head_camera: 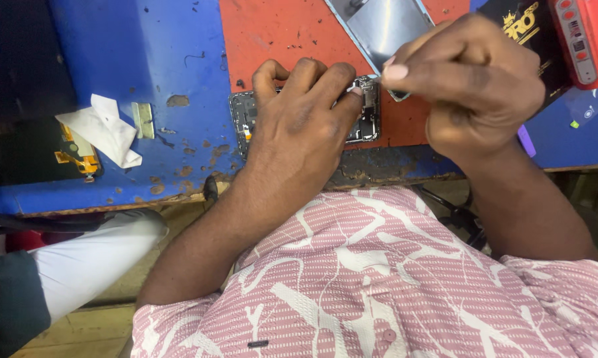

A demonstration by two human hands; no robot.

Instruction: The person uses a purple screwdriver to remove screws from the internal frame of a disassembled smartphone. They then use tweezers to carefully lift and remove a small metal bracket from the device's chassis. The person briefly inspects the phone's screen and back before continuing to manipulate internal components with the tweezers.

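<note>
An opened phone body [368, 118], its dark circuit parts exposed, lies on the red mat [279, 33] at the bench's near edge. My left hand [299, 126] rests flat over it, index finger pressing near the top right corner. My right hand [471, 79] is closed in a pinch on a thin tool whose tip meets that same corner; the tool itself is mostly hidden by my fingers. A glossy grey phone panel [385, 23] with a light blue rim lies just beyond the phone.
The worn blue bench top [140, 59] holds a crumpled white tissue [107, 129], a small metal plate [142, 119] and a dark part with orange flex [80, 156] at left. A black box [524, 30] and a red device [587, 40] sit at the right rear. Another person's white-sleeved arm [87, 255] is lower left.
</note>
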